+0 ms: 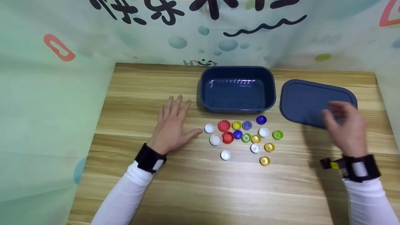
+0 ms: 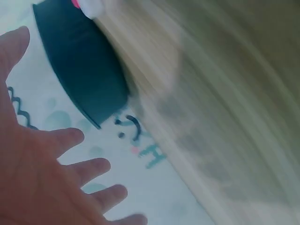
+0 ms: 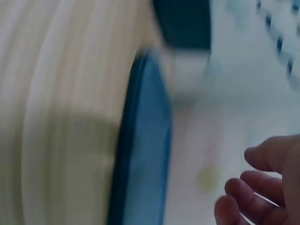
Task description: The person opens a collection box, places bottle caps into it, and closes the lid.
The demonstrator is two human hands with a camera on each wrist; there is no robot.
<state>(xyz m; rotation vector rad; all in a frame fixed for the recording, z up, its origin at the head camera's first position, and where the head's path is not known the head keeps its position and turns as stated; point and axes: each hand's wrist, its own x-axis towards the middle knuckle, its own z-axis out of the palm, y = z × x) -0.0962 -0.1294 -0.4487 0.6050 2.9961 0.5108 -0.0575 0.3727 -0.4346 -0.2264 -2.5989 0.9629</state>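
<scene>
My left hand [image 1: 171, 131] is spread flat with straight fingers over the table, its thumb pointing at a white bottle cap [image 1: 209, 128]. In the left wrist view its palm [image 2: 37, 173] shows nothing held. Above the right end of the dark blue lid [image 1: 307, 101] hovers my right hand [image 1: 348, 129], fingers loosely bent and nothing between them; the right wrist view shows the fingers apart from the lid [image 3: 150, 154]. Between the hands lie several caps, among them a red cap [image 1: 224, 126], a green cap [image 1: 277, 135] and a gold cap [image 1: 265, 161].
A dark blue rectangular container [image 1: 238, 93] stands uncovered behind the caps, with nothing in it. The lid lies to its right. Printed cloth [image 1: 156, 40] hangs behind the wooden table [image 1: 200, 193] and along both sides.
</scene>
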